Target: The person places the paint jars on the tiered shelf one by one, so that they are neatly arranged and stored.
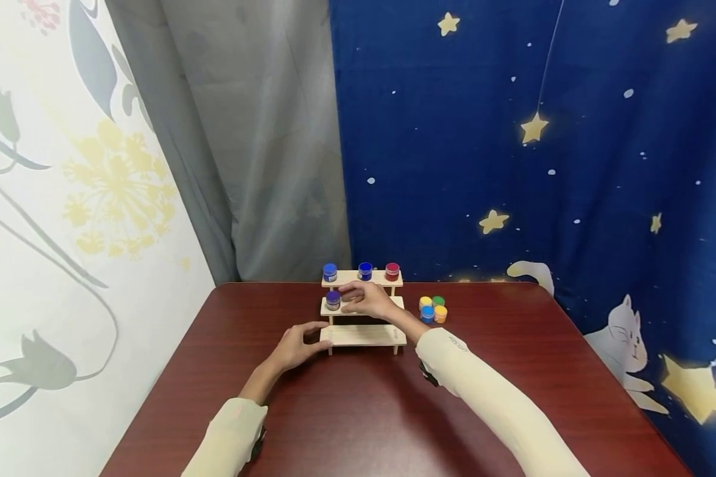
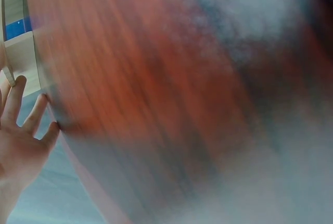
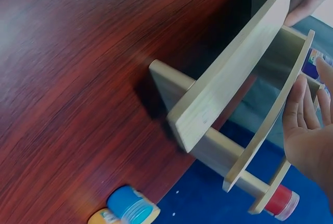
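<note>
A three-tier wooden display stand sits near the table's back edge. At its lowest tier, my left hand pinches the left end of the board between thumb and fingers. A purple paint jar stands on the left part of the middle tier. My right hand hovers over that tier, fingers loosely extended and fingertips right beside the purple jar. Along the top tier stand a blue paint jar, a dark blue paint jar and a red paint jar.
Right of the stand, a yellow jar, a green jar, a blue jar and an orange jar cluster on the dark red table. Behind hang a grey curtain and a blue starry curtain.
</note>
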The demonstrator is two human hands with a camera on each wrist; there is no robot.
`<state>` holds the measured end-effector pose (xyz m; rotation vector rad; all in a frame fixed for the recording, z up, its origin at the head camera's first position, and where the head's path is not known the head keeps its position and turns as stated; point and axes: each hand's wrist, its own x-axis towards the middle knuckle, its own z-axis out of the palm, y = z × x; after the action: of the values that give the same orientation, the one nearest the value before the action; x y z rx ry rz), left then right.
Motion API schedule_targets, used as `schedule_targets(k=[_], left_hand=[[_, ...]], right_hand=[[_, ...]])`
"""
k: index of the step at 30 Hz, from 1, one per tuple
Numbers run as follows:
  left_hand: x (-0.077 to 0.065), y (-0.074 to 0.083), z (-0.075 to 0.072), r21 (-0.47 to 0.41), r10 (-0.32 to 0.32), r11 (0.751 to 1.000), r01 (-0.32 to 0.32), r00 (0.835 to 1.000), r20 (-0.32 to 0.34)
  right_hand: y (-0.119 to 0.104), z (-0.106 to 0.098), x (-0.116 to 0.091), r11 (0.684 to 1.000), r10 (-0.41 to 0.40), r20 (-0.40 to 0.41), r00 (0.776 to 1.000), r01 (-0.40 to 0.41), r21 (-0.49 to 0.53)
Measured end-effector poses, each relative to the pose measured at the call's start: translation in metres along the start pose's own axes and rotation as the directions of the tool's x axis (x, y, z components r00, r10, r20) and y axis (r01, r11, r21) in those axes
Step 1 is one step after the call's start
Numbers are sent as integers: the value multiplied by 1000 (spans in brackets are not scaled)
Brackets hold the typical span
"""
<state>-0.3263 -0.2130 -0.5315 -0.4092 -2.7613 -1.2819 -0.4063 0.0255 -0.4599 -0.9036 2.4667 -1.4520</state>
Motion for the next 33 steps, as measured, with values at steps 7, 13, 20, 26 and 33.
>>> schedule_targets(k=[7, 13, 20, 26, 33], left_hand=[[-1, -1, 1, 11, 1, 1000, -1, 1000, -2], [-3, -3, 1, 15, -6, 1000, 6, 1000, -4], [-3, -1, -2, 3, 5, 1000, -5, 1000, 7], [-7, -2, -3, 12, -37, 999, 37, 999, 6], [-3, 0, -2, 7, -9, 1000, 9, 1000, 22]], right_hand=[[8, -14, -14, 1000, 23, -4, 1000, -23, 6], [17, -28, -26, 999, 44, -20, 999, -44, 25], [24, -44, -39, 998, 34, -85, 996, -39, -52], [28, -50, -47, 998, 42, -84, 996, -46, -46], [32, -62, -60, 999, 51, -136, 989, -50, 12]])
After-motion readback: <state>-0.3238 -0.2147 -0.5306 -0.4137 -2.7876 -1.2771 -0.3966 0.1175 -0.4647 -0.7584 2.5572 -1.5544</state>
